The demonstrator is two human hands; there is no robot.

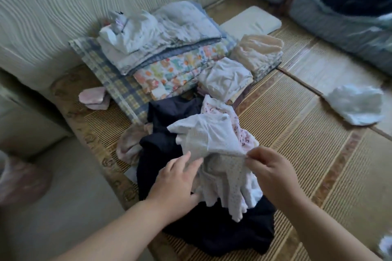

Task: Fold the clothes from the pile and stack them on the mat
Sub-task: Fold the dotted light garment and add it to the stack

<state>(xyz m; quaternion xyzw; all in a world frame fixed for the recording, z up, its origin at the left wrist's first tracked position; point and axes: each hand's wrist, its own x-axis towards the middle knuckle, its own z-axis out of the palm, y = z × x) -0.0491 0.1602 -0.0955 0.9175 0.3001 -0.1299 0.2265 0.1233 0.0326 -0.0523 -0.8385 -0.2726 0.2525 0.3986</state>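
Right hand (273,174): pinches the white dotted garment (212,140).
Left hand (178,182): fingers straight, touching the garment over the pile (165,150).

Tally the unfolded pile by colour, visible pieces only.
navy garment: 1
white dotted garment, pinched by right hand: 1
pink-print garment: 1
beige floral garment: 1
Total: 4 visible; the navy may be more than one piece.

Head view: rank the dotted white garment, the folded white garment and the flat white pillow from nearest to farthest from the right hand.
1. dotted white garment: pinched by the right hand, just in front of the person.
2. folded white garment: farther ahead, mid-frame.
3. flat white pillow: farthest, at the back.
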